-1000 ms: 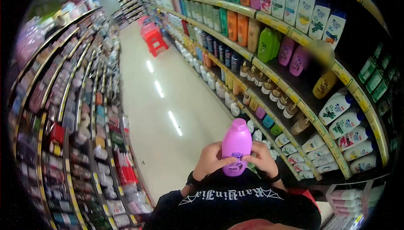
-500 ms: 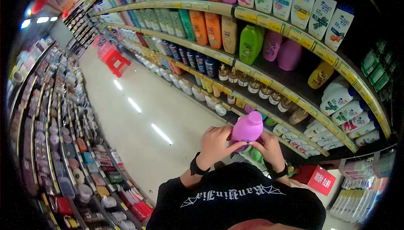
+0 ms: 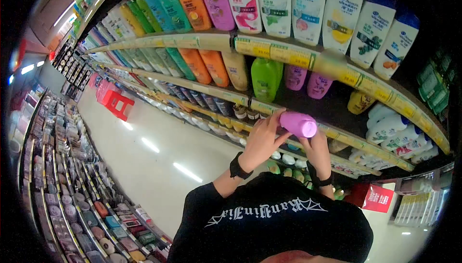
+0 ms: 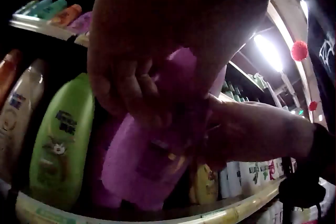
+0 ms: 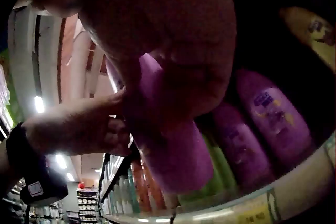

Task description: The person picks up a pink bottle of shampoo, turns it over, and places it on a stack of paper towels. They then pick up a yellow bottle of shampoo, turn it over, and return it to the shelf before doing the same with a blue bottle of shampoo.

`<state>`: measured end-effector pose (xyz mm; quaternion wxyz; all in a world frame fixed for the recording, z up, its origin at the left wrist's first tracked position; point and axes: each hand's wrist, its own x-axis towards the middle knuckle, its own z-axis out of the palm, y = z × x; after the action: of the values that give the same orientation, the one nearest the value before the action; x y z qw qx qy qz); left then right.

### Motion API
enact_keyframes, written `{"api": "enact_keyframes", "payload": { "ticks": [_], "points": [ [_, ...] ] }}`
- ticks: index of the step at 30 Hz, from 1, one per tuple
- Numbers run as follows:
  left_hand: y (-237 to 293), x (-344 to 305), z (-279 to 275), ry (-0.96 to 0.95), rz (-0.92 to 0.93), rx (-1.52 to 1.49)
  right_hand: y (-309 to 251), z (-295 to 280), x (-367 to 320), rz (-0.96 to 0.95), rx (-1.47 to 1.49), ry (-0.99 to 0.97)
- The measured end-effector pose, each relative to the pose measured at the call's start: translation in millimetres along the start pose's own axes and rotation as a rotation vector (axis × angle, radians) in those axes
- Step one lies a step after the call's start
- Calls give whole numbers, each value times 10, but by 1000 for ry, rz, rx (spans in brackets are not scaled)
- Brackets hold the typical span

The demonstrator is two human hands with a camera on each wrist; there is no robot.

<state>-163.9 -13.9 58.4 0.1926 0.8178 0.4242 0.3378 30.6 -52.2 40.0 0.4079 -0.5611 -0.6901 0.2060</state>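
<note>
Both hands hold one pink-purple shampoo bottle (image 3: 298,122) in front of the shelves, tipped so that its cap points back toward the head camera. My left hand (image 3: 262,137) grips its left side, fingers bent around it. On the other side, my right hand (image 3: 317,155) holds it from below right. The left wrist view shows the bottle's labelled body (image 4: 142,166) slanting down under the fingers. In the right wrist view its rounded end (image 5: 184,166) hangs near the shelf edge. A green bottle (image 3: 266,80) and two similar purple bottles (image 3: 319,85) stand on the shelf just beyond.
White Head & Shoulders bottles (image 3: 308,10) line the shelf above, over yellow price tags (image 3: 288,57). A yellow bottle (image 3: 360,102) stands to the right. A red stool (image 3: 117,104) is down the aisle, a red box (image 3: 378,197) low at right, and packed shelves (image 3: 77,191) at left.
The hands have raised the bottle from near the body toward the shelf, tilting it from upright to lying with its cap toward me. The head view has turned toward and neared the right-hand shelves.
</note>
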Motion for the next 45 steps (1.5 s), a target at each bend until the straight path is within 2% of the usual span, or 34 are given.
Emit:
{"api": "enact_keyframes", "payload": {
  "ticks": [2,3,6,11,15,18,19,22,23,25,28,31,32,35,36,39,42,43,44,45],
  "points": [
    [-57,199,86,80,104,33,19,-2,214,-47,-10,59],
    [-94,262,99,-14,41,-26,37,9,302,-59,-7,72],
    [-239,461,208,-17,45,-158,188,75,451,-20,-33,81],
    [-512,624,369,-161,-51,-241,370,162,605,86,-134,74],
    [-746,757,464,-246,-80,-368,361,261,801,106,-65,143],
    [-822,835,450,-175,138,-400,390,365,899,117,-88,266],
    [-835,834,448,-224,88,-417,453,410,930,172,-20,282],
    [-936,837,520,-233,103,-439,410,418,975,325,-21,269],
    [-966,836,533,-250,126,-462,450,484,993,255,77,329],
    [-1006,815,513,-282,163,-505,499,604,997,296,72,372],
    [-1067,772,467,-382,119,-512,552,751,1023,348,48,428],
    [-1168,679,418,-407,187,-486,406,787,1038,361,93,441],
    [-1194,651,401,-416,213,-477,449,829,1013,374,53,446],
    [-1172,520,217,-495,92,-644,480,941,865,378,-48,484],
    [-1197,474,169,-498,108,-648,449,965,811,374,-79,501],
    [-1271,344,69,-514,121,-671,47,987,586,344,-167,614],
    [-1280,285,18,-664,99,-667,-135,979,246,375,-224,743],
    [-1214,251,-6,-624,109,-738,-193,951,113,408,-258,746],
    [-1179,224,-25,-708,114,-755,-265,935,2,479,-169,788],
    [-1156,214,-40,-789,124,-769,-264,913,-150,499,-221,783]
  ]
}}
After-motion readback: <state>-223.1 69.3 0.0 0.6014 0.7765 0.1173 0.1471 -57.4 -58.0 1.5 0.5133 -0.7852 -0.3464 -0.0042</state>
